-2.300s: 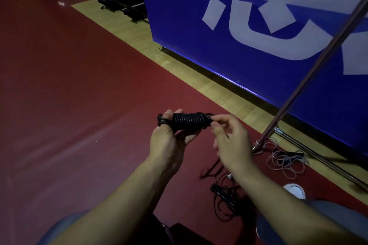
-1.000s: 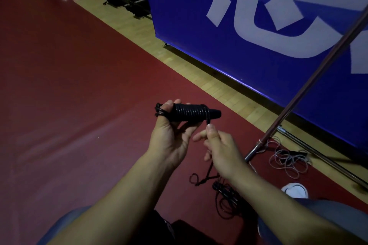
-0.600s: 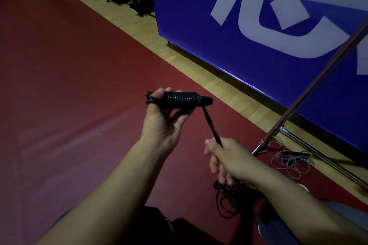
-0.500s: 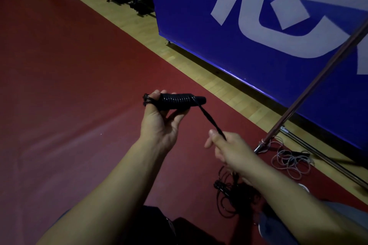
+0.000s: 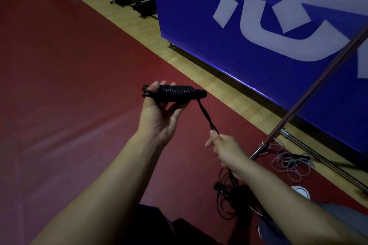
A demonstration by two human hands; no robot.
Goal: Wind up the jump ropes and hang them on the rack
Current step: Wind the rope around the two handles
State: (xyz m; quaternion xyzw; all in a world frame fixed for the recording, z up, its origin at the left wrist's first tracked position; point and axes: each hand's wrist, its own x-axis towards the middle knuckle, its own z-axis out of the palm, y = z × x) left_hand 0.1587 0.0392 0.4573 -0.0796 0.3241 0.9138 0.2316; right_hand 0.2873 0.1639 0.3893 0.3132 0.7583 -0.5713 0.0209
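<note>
Black jump rope (image 5: 180, 93): glossy coils wound tightly round its handles. Left hand (image 5: 159, 117) clamps the bundle; right hand (image 5: 227, 150), nearer right, pinches the taut twisted tail.

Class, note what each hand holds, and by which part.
The left hand grips the black jump-rope handles, wound with cord, at their left end. The right hand pinches the twisted black cord partway along.
</note>
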